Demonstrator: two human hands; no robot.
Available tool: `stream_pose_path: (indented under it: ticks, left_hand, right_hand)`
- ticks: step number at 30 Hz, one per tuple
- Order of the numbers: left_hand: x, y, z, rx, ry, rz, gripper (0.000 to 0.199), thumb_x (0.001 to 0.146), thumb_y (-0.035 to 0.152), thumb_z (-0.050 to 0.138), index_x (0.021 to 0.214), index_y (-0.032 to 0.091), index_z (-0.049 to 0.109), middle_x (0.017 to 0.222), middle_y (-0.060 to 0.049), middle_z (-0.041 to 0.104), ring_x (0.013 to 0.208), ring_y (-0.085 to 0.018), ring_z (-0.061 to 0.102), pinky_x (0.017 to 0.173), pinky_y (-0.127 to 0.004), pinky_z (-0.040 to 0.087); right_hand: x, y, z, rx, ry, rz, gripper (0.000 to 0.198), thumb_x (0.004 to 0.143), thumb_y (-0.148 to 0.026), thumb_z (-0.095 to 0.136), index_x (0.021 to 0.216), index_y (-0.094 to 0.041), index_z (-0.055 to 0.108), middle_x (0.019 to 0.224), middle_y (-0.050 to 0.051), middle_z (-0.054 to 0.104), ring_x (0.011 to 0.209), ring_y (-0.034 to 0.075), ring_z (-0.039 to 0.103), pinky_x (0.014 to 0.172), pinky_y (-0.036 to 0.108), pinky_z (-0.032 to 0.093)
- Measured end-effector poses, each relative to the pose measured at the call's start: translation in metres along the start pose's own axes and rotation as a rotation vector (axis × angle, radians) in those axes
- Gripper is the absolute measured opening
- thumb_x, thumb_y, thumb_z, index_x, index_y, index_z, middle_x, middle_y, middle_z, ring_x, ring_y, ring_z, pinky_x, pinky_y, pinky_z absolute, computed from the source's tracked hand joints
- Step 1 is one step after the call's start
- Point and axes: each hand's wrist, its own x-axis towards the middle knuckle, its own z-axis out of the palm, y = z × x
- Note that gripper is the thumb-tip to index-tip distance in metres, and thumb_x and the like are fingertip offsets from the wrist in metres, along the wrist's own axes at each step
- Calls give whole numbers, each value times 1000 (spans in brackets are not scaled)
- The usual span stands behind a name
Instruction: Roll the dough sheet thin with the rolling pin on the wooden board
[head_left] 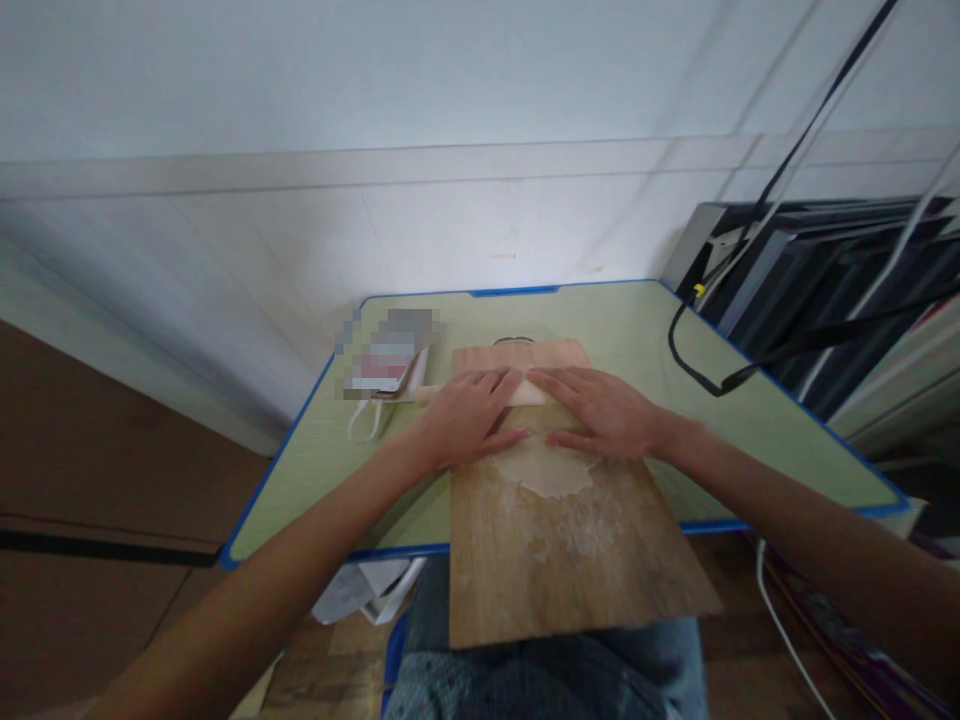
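Observation:
A wooden rolling pin [529, 394] lies crosswise near the far end of a wooden board [525, 570]. My left hand [474, 415] rests flat on its left part, fingers stretched out and thumb apart on the near side. Over the right part lies my right hand [600, 408], also flat with fingers extended. The fingertips of both hands nearly meet at the middle. Beneath and in front of the pin spreads a thin, pale sheet of dough [551, 475] with an uneven edge. White flour dusts the board below it.
The board overhangs the near edge of a green table [622, 315] with blue trim, above my legs. A phone [386, 365], partly blurred, lies at the left with a white strap. A black cable [682, 350] hangs over the right side. Dark flat panels [817, 280] lean beyond it.

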Motion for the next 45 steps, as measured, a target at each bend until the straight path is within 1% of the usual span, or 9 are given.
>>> stream_pose_path:
  ticks: [5,9,12,18,21,24,30,38,45]
  left_hand:
    - [-25,21,-4,65,54,43,71,86,52,48,136,2,35,141,-25,40,130,-37,38,106,-50,32]
    - [-35,18,-19,26,10,136,44,96,35,37,128,7,47,138,-19,48,128,-28,45,105,-41,37]
    - [-33,7,-29,-74,-18,159,37,99,30,31,123,13,52,130,-12,57,120,-20,53,102,-35,42]
    - [-21,-14,-21,-185,18,-13,35,97,33,36,121,16,53,128,-10,56,122,-20,50,102,-36,41]
    - [-20,-18,-19,-152,-62,-128,38,97,37,30,117,15,54,125,-11,58,118,-22,53,100,-39,42]
    - [-24,-13,-19,-107,-140,-187,43,97,41,26,113,15,56,122,-12,60,110,-24,59,94,-40,46]
    - [-38,10,-13,-9,-13,-311,54,97,42,19,126,10,52,131,-15,56,121,-28,52,101,-42,42]
    - [-17,-11,-7,-57,-29,-370,47,97,43,18,118,23,55,130,-5,58,121,-23,53,95,-39,48]
    - [8,-35,-5,-133,-88,-349,55,98,44,16,133,12,43,140,-12,47,129,-24,43,106,-40,36]
  right_hand:
    - [-21,-24,-13,105,57,14,60,91,-44,45,140,-11,36,143,18,42,133,27,37,105,50,35]
    - [-23,-21,-33,237,70,96,39,94,-35,40,125,-15,54,122,14,63,113,24,58,92,41,49]
    - [-16,-10,-33,218,161,190,33,93,-33,41,111,-16,62,107,13,69,98,24,65,83,39,53]
    - [-10,-4,-4,83,151,256,45,95,-36,29,124,-14,56,127,15,60,120,28,53,99,50,43]
    - [-15,-10,1,42,142,318,48,96,-36,25,125,-15,56,127,14,60,121,28,52,100,51,43]
    - [-20,-21,-1,16,122,375,49,96,-37,24,124,-13,57,126,15,60,118,28,55,96,50,46]
    - [-23,-36,-1,-9,174,355,48,97,-38,25,124,-13,56,124,14,62,122,28,51,101,52,41]
    - [-2,-8,2,27,92,417,52,97,-43,20,126,-18,56,126,13,60,115,31,56,100,56,40]
    - [21,34,15,95,17,441,61,96,-52,16,134,-17,47,140,13,48,132,30,38,105,54,34]
